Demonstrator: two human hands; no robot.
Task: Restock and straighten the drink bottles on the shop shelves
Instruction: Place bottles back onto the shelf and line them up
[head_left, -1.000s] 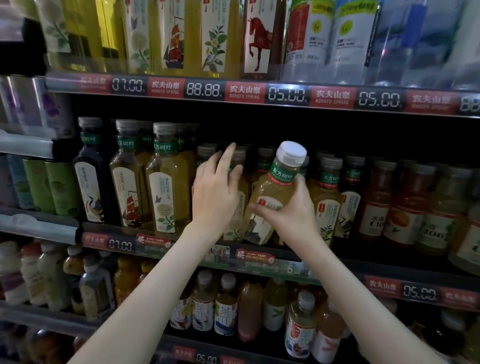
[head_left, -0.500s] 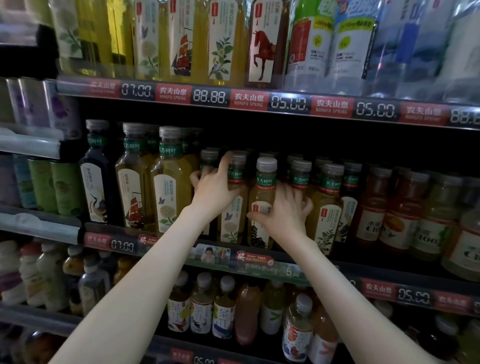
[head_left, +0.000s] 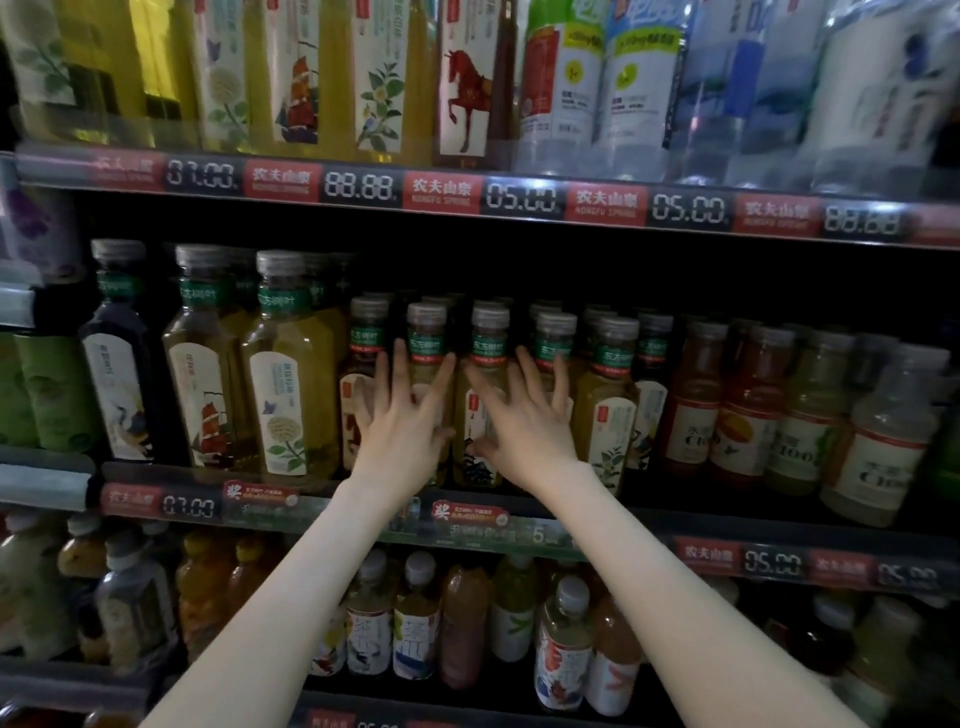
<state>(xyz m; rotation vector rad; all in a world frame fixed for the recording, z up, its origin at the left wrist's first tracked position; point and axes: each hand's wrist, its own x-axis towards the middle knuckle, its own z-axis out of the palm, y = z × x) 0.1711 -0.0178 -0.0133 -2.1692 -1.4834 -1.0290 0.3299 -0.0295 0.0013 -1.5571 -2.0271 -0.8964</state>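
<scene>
Pressing open-fingered and grasping nothing, the left hand (head_left: 410, 423) and, at three o'clock, the right hand (head_left: 524, 423) steady full bottles (head_left: 489, 332), likely heavy, slick, best gripped mid-label.

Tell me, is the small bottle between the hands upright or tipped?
Upright: the small plastic bottle of yellow tea has its grey cap straight above its base.
</scene>
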